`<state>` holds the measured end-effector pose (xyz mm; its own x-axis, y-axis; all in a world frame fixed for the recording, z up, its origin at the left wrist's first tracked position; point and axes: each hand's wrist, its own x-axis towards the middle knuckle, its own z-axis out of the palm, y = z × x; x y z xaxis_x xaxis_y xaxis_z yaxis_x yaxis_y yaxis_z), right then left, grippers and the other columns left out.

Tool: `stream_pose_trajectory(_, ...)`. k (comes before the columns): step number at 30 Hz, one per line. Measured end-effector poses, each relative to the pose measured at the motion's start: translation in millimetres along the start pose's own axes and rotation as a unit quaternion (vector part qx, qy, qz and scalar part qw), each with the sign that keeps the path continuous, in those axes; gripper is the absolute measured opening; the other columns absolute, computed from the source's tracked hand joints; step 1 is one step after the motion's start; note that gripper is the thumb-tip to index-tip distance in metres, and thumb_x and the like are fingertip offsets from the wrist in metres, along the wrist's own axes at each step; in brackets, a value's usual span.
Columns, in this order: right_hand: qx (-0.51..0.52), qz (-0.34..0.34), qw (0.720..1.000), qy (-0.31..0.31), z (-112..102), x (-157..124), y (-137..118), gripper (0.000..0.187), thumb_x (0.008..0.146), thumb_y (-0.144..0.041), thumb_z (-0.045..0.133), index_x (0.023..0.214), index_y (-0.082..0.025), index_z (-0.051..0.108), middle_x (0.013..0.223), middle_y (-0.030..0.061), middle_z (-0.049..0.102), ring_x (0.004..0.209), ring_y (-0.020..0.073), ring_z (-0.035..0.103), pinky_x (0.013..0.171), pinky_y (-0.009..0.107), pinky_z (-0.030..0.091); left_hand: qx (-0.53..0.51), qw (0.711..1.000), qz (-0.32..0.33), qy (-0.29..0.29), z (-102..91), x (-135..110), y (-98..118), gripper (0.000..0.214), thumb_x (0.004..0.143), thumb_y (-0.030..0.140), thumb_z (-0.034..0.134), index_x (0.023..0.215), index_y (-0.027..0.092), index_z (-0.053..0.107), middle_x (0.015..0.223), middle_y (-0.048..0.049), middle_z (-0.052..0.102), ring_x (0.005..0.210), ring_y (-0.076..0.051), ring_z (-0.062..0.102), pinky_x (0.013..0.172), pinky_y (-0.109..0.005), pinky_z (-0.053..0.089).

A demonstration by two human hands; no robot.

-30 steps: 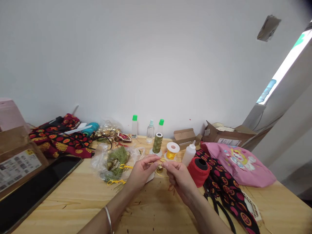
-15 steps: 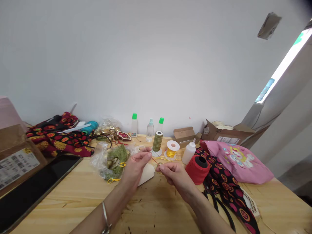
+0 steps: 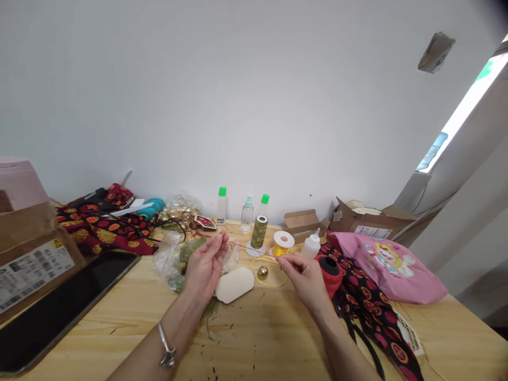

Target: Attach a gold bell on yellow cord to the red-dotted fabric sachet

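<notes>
So, the grip of the right hand (image 3: 304, 280) is pinched closed on a thin red cord (image 3: 246, 244) running behind a cream foam pad (image 3: 234, 284). The left hand (image 3: 204, 267) lies open just left of that pad; a gold bell (image 3: 262, 272) sits just right of it.

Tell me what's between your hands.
In the head view, a thin red thread stretches from the left hand to the right hand; on the table lie a cream pad, a round gold ball and yellow cord.
</notes>
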<state>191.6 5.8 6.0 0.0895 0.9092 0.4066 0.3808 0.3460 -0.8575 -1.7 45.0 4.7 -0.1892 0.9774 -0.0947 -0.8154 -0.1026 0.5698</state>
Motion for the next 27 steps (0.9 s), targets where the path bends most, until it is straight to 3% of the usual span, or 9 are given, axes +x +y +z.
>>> stream_pose_trajectory(14,0.058,0.033,0.998,-0.003,0.3,-1.5,-7.5,0.022,0.066,-0.034,0.060,0.060,-0.013,0.066,0.058,0.0014,0.054,0.054,0.0129,0.046,0.050,0.022,0.035,-0.015,1.000,-0.007,-0.020,-0.6,0.5,0.5,0.023,0.077,-0.001,0.044,0.071,0.009,0.064,0.071,-0.0051,0.070,0.064,-0.009,0.064,0.060,-0.017,0.054)
stream_pose_trajectory(17,0.037,0.023,0.999,-0.030,-0.4,-2.0,-5.0,0.034,0.073,-0.041,0.051,0.062,-0.013,0.065,0.056,0.0011,0.052,0.056,0.0135,0.046,0.052,0.023,0.034,-0.027,0.999,-0.009,-0.035,-0.8,1.7,2.8,0.022,0.078,0.002,0.044,0.072,0.011,0.063,0.072,-0.0038,0.069,0.065,-0.009,0.064,0.060,-0.019,0.054)
stream_pose_trajectory(22,0.014,0.016,1.000,-0.013,-1.1,-1.5,2.2,0.056,0.083,-0.051,0.025,0.080,-0.013,0.066,0.055,0.0002,0.046,0.057,0.0135,0.046,0.054,0.024,0.033,-0.044,0.998,0.006,-0.036,0.7,2.2,10.6,0.019,0.079,0.006,0.047,0.070,0.014,0.062,0.065,0.0011,0.064,0.054,-0.006,0.060,0.053,-0.016,0.053)
stream_pose_trajectory(27,0.003,0.019,1.000,0.008,-1.4,-0.8,5.0,0.058,0.083,-0.053,0.023,0.089,-0.012,0.063,0.057,0.0007,0.047,0.058,0.0142,0.047,0.057,0.024,0.034,-0.069,0.995,0.017,-0.074,-0.7,4.3,18.2,0.015,0.079,0.008,0.048,0.074,0.014,0.060,0.062,0.0038,0.056,0.049,-0.004,0.054,0.047,-0.013,0.049)
